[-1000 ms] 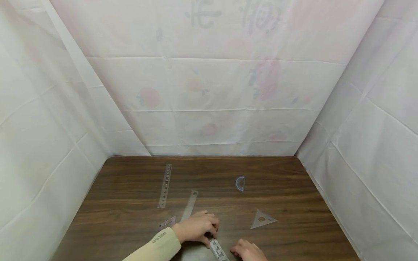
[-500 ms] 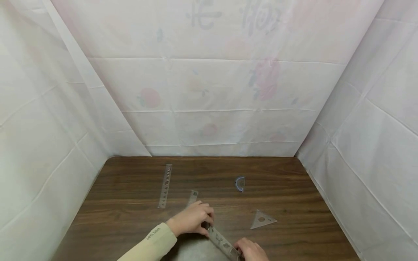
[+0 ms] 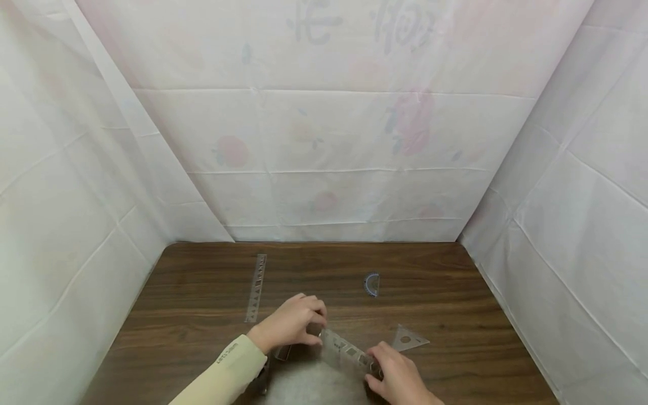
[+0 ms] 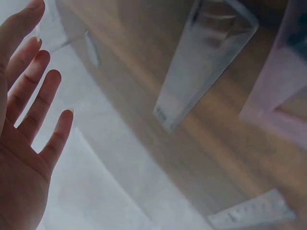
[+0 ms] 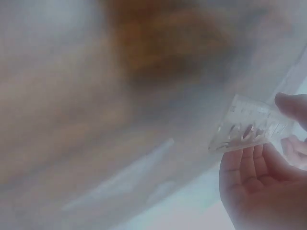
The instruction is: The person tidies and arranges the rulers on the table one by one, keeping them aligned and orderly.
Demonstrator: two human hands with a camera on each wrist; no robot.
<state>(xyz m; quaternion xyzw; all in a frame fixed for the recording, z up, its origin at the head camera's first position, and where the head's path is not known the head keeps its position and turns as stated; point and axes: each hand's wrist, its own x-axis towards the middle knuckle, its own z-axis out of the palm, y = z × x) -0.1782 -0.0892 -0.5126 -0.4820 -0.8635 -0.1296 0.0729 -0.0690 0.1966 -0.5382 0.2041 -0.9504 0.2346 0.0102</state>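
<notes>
A clear ruler (image 3: 346,350) with cut-out shapes slants between the two hands, above the tabletop. My left hand (image 3: 293,322) pinches its far-left end between thumb and fingertips; a thin clear edge shows by the thumb in the left wrist view, where the other fingers (image 4: 56,139) are spread. My right hand (image 3: 402,376) grips the near-right end. In the right wrist view the ruler (image 5: 249,127) lies between that hand's thumb and curled fingers. A plainer clear ruler (image 3: 283,352) is partly hidden under my left hand. Beside it in the left wrist view is a pink, see-through piece (image 4: 280,93).
Another stencil ruler (image 3: 255,289) lies at the back left of the wooden table (image 3: 202,281). A small blue-edged protractor (image 3: 372,285) lies at the back right. The clear set square (image 3: 407,339) is just beyond my right hand. White cloth walls (image 3: 354,205) enclose the table.
My right hand has reached the near end of the ruler and taken hold of it. Both hands have moved away from the body with the ruler, and its face has tilted.
</notes>
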